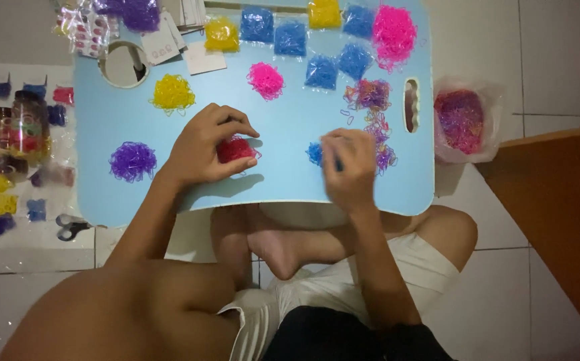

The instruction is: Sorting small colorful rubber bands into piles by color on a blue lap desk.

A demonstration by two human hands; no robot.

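Note:
My left hand (206, 146) rests on the light blue lap tray (290, 120), fingers curled around a clump of red rubber bands (235, 149). To its right, my right hand (348, 167) is closed and blurred, pressing on a small pile of blue bands (314, 153). Loose mixed-colour bands (373, 110) lie just beyond and to the right of that hand. Sorted piles sit on the tray: purple (133, 160) at the left, yellow (172, 93) and pink (265, 80) farther back.
Small bags of blue (291, 39), yellow (222, 35) and pink (394, 33) bands line the tray's far edge. A plastic bag of mixed bands (460, 120) lies on the floor at the right. Scissors (70, 226), a jar (19, 130) and filled packets lie at the left. My crossed legs are under the tray.

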